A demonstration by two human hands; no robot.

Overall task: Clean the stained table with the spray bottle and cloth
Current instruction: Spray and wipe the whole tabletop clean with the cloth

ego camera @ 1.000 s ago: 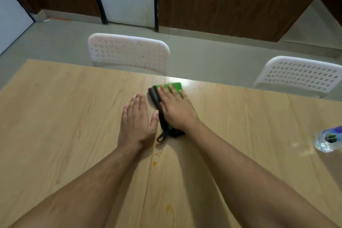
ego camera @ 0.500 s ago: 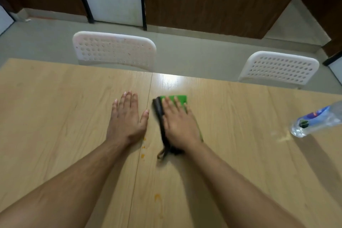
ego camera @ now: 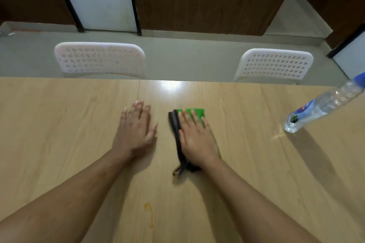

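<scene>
Right hand point(ego camera: 194, 138) is flat on the cloth point(ego camera: 197, 113), fingers straight and spread, palm pressing it down onto the table point(ego camera: 59, 124) — no curl, no pinch, just weight on top. The cloth shows green past the fingertips and black along its left edge, with a dark tail poking out below the wrist. It sits right of the table's centre seam, near the middle of the wood.

Left hand point(ego camera: 135, 130) lies just beside it, on the other side of the seam, palm down on bare table, fingers straight and together, thumb out toward the cloth — holding nothing, apart from the cloth.

An orange stain point(ego camera: 149, 213) sits on the table nearer the person, between the two forearms, well apart from the cloth.

Over on the right, the bottle point(ego camera: 324, 104) stands on the table, clear plastic with a blue label and blue cap, leaning in the wide-angle view, a wet glint just beside its base.

Two white chairs point(ego camera: 99, 59) line the far edge.
</scene>
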